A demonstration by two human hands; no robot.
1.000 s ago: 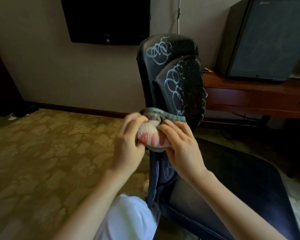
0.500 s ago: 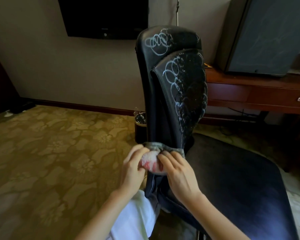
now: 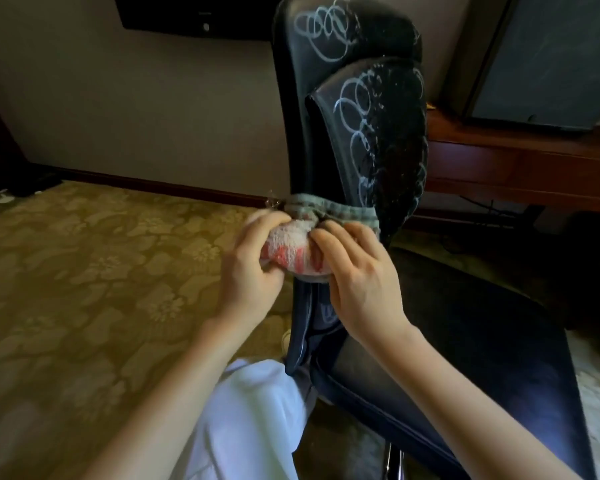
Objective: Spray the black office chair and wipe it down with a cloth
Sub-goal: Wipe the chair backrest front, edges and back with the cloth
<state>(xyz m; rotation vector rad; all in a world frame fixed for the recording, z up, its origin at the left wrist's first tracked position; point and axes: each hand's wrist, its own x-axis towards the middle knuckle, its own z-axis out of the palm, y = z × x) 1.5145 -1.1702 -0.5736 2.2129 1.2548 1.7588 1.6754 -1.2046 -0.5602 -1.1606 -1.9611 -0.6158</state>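
The black office chair (image 3: 368, 140) stands in front of me, its backrest edge-on and marked with pale looping scribbles and wet specks. A white and red terry cloth (image 3: 293, 249) with a grey-green border is wrapped round the backrest's near edge, about halfway down. My left hand (image 3: 253, 268) grips the cloth from the left side. My right hand (image 3: 357, 275) grips it from the right, fingers curled over the bunched fabric. The seat (image 3: 465, 341) spreads out to the right below my right arm. No spray bottle is in view.
Patterned yellow-brown carpet (image 3: 84, 289) covers the floor on the left. A wooden desk (image 3: 520, 168) with a dark cabinet (image 3: 548, 53) on it stands behind the chair on the right. A black screen (image 3: 194, 15) hangs on the wall. My white-trousered knee (image 3: 250, 410) is against the chair.
Both hands slid the cloth down the backrest edge half a second ago and have now brought it back up to mid-height. The view has moved closer to the chair.
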